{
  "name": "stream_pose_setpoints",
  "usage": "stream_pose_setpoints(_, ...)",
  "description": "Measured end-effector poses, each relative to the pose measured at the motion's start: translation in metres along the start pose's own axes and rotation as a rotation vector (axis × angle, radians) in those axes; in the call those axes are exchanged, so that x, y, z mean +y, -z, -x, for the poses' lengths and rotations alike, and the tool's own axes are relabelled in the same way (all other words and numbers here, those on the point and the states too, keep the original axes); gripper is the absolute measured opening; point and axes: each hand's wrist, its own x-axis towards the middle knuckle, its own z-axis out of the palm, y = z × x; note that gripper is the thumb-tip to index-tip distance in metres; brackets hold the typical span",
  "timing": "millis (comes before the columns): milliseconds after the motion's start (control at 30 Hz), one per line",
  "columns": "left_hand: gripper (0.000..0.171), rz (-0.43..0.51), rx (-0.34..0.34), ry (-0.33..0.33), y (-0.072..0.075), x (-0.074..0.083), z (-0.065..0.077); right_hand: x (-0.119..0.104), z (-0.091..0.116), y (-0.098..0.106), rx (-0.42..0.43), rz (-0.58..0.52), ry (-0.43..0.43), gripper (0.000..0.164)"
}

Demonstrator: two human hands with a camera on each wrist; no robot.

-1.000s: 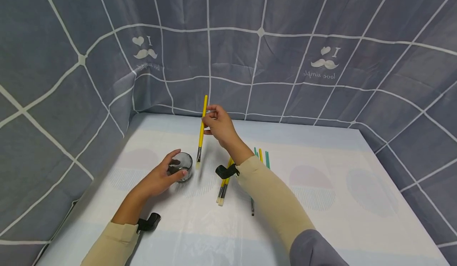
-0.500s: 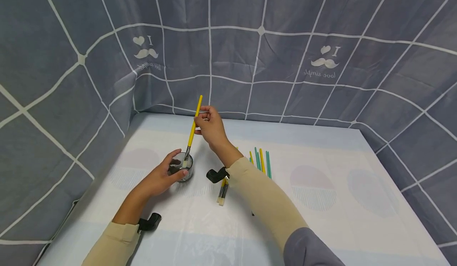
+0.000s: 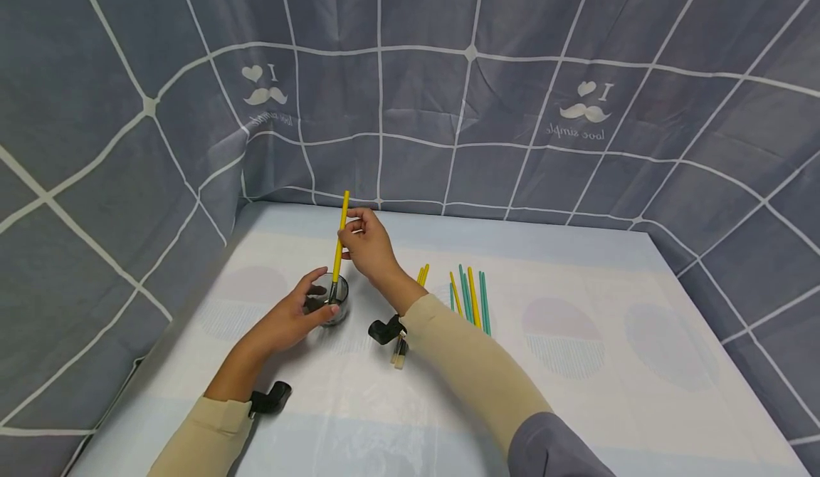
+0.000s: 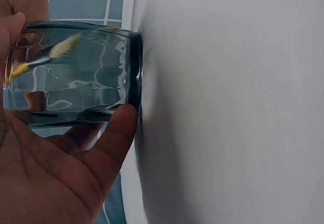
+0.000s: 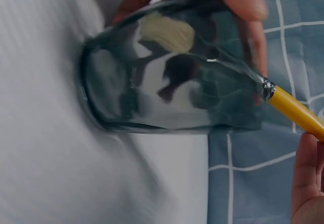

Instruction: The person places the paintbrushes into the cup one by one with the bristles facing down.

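Observation:
A clear glass tumbler [image 3: 342, 307] stands upright on the table at left of centre. My left hand [image 3: 290, 324] grips it from the left, with fingers and thumb around its sides. My right hand [image 3: 374, 250] pinches a yellow-handled paintbrush [image 3: 340, 249] by the handle, above the glass. The brush points down, its metal ferrule and pale bristles inside the glass. Through the wall of the glass [image 4: 96, 77] in the left wrist view, the bristles [image 4: 66, 46] show, apart from the bottom. The right wrist view also has the bristles [image 5: 167, 33] within the glass.
Yellow-handled brushes [image 3: 400, 358] lie partly under my right forearm. Right of them lie several teal sticks [image 3: 485, 302] and yellow handles [image 3: 474, 297], their lower ends hidden by the sleeve [image 3: 474, 356]. A grey grid-patterned curtain [image 3: 423, 92] hangs behind the white table [image 3: 640, 406].
My right hand has moved left and then down, bringing the paintbrush from beside the glass into it. My left hand has stayed on the glass.

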Motion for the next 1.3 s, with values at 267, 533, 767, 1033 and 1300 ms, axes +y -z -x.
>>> stream_pose_setpoints(267, 0.082, 0.006, 0.003, 0.003, 0.000, -0.001, -0.001, 0.007, 0.006, -0.002, -0.019, 0.037, 0.001, 0.028)
stream_pose_setpoints(533, 0.082, 0.020, 0.003, -0.003, 0.001, -0.001, -0.001, 0.016, 0.009, -0.003, -0.049, 0.039, -0.008, 0.028)
stream_pose_setpoints(767, 0.083, -0.004, 0.001, 0.007, 0.003, 0.000, 0.000, 0.017, 0.010, -0.001, -0.063, 0.032, -0.004, 0.030)
stream_pose_setpoints(1033, 0.083, -0.009, 0.001, 0.011, 0.002, -0.001, -0.001, 0.016, 0.010, 0.010, -0.032, 0.068, -0.010, 0.031)
stream_pose_setpoints(1300, 0.083, -0.009, 0.000, 0.023, 0.001, -0.001, -0.002, 0.014, 0.015, 0.032, -0.019, 0.079, -0.030, 0.030)
